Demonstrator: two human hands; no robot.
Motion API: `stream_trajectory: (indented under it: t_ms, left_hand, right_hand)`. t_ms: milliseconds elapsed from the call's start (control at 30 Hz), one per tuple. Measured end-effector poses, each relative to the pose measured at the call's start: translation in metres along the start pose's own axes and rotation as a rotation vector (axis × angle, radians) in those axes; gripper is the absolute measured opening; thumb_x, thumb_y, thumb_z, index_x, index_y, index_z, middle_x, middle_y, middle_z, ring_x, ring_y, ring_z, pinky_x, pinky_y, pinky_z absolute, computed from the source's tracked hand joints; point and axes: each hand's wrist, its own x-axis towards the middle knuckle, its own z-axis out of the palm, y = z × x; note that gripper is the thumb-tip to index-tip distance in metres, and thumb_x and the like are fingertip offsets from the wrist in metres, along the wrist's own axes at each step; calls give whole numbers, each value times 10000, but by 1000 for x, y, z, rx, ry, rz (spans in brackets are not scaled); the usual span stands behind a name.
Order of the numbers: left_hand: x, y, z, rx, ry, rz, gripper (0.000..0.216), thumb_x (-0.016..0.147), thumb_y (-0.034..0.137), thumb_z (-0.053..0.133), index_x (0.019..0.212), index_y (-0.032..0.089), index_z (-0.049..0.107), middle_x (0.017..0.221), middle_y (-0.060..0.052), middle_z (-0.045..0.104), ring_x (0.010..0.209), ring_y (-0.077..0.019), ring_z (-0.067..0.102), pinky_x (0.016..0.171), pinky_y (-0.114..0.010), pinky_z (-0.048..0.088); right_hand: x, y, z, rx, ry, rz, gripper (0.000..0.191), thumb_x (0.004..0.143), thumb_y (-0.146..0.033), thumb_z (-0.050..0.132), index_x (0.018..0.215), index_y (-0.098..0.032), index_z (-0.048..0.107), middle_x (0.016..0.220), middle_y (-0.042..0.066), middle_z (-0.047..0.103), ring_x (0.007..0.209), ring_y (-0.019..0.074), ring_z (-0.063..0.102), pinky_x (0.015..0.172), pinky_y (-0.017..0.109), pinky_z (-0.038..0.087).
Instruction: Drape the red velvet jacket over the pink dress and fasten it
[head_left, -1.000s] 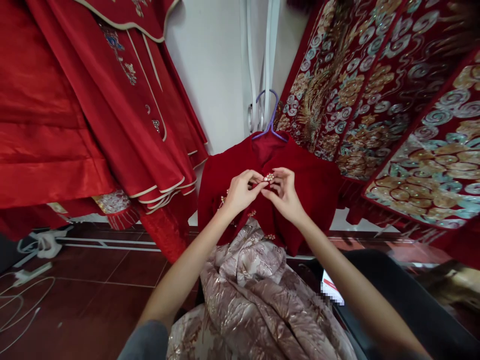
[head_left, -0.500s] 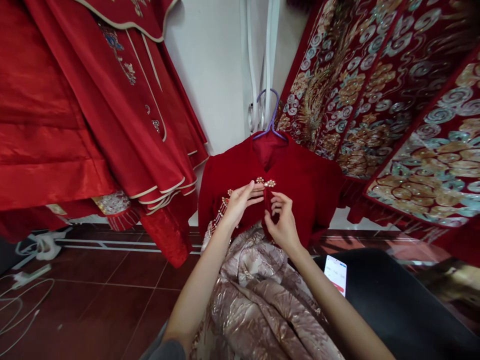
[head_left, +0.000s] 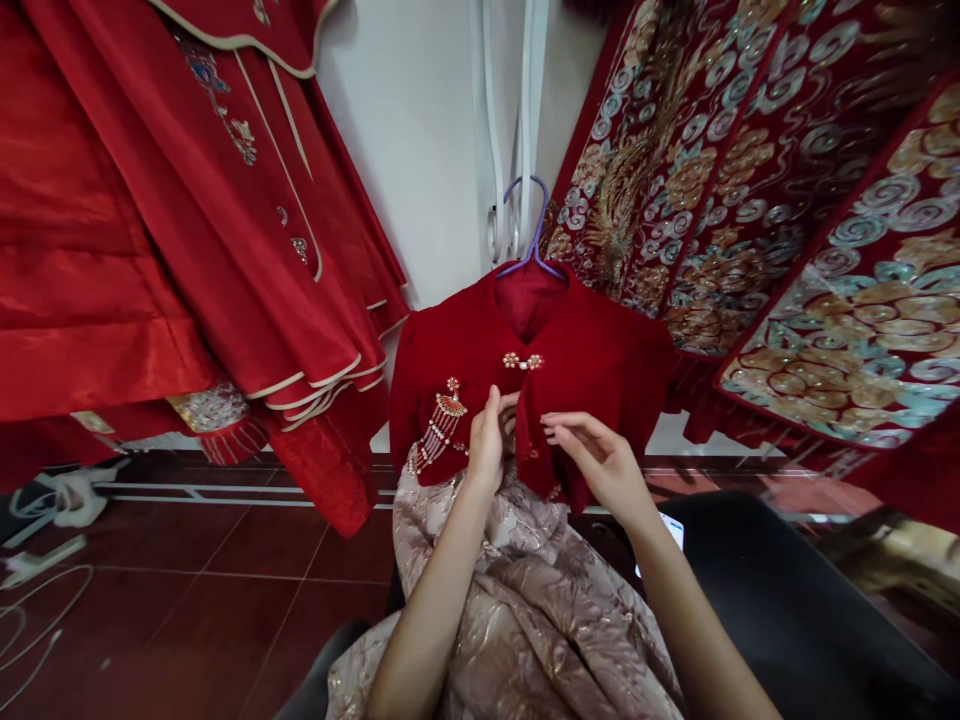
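Note:
A dark red velvet jacket (head_left: 600, 350) hangs on a purple hanger (head_left: 531, 232) in front of me. A pearl clasp (head_left: 523, 361) at its chest is fastened. A gold tassel brooch (head_left: 442, 425) hangs on its left front. My left hand (head_left: 487, 445) grips the left front edge of the jacket below the clasp, fingers curled on the cloth. My right hand (head_left: 600, 460) hovers at the right front edge, fingers stretched out and slightly bent, touching the velvet. A beige brocade skirt (head_left: 517, 600) falls below the jacket between my arms.
Red satin robes (head_left: 187, 230) hang at the left. Red panels embroidered in gold and teal (head_left: 787, 200) hang at the right. A phone (head_left: 671, 530) lies on a black surface (head_left: 810, 610) at lower right. Cables and a power strip (head_left: 45, 555) lie on the dark red tile floor.
Both hands have moved down from the pearl clasp, which is now closed, to the jacket's front edges lower down. The tassel brooch has come into view.

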Motion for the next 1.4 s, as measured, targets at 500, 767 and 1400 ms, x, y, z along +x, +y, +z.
stream_trajectory:
  t_ms: [500,767,1400]
  left_hand:
    - [-13,-19,-32,226,208,126,222,677,179,607,894,177,654,863,-7,683,773,-138,614,745,-255,476]
    - [-18,-10,-34,565,388,429,156,786,252,621,927,188,600,962,-62,614,842,-160,583,716,-264,484]
    - [-9,-7,-56,695,391,528,569,724,90,594,1264,243,503,1290,-102,475,1074,-201,521,929,-337,456]
  right_hand:
    - [8,5,57,-602,231,-182,270,807,-348,687,1058,-251,669,918,50,529,767,172,552,663,300,504]
    - [11,19,66,-361,177,-21,245,824,-367,648,996,-199,603,925,68,602,778,173,602,650,297,539]
    - [35,30,81,125,88,241,369,584,-344,825,875,-158,696,802,53,707,746,168,667,778,322,559]
